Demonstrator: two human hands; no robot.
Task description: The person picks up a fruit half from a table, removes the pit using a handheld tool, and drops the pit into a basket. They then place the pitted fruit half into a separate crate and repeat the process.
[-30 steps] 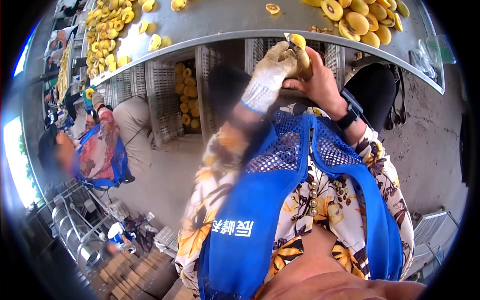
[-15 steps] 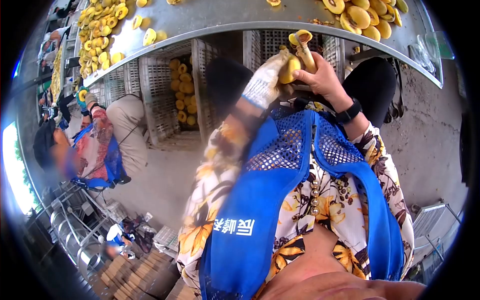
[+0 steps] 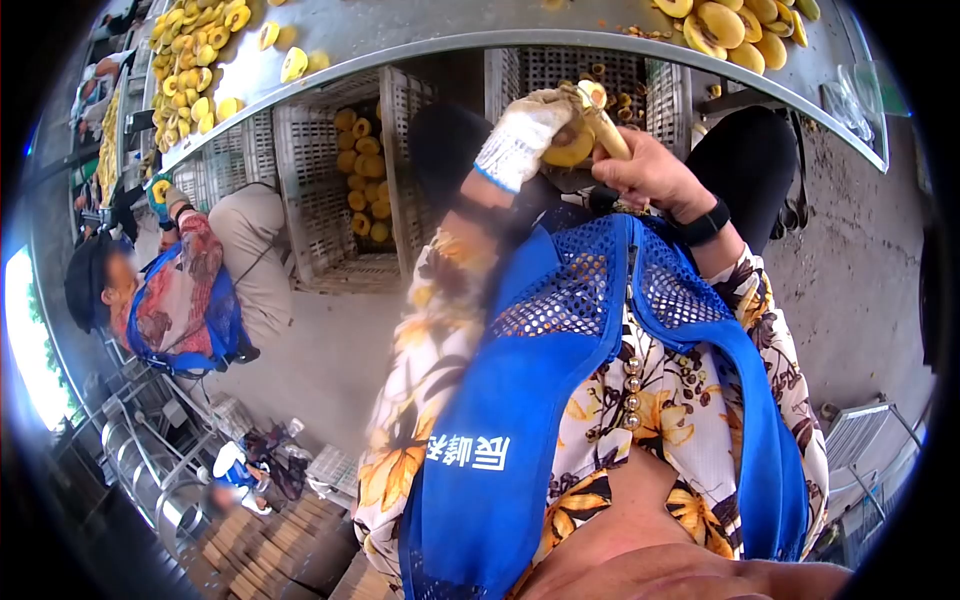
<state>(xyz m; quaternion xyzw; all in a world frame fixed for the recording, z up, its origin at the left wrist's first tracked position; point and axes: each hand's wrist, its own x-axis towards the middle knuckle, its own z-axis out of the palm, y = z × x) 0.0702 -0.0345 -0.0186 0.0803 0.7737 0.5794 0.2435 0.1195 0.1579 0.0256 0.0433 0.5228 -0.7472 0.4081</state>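
Observation:
My left hand (image 3: 530,130), in a white knit glove, is closed around a yellow peach half (image 3: 570,148). Bare and with a black watch at the wrist, my right hand (image 3: 655,172) grips a pitting tool by its pale handle (image 3: 608,135). The tool's upper end meets a small pale and reddish piece (image 3: 592,94) beside the gloved fingertips; its exact shape is hard to make out. Both hands are close together above my lap, just before the table edge.
Peach halves lie piled on the metal table (image 3: 440,25), left and right. Beneath it, one crate (image 3: 400,120) holds peach halves (image 3: 365,180); another crate (image 3: 505,75), between my knees, holds small dark pieces (image 3: 625,100). A co-worker (image 3: 190,270) sits to the left.
The tool's upper end has come down toward my left fingertips. My right hand has shifted slightly right and down, and its thumb has left the peach half.

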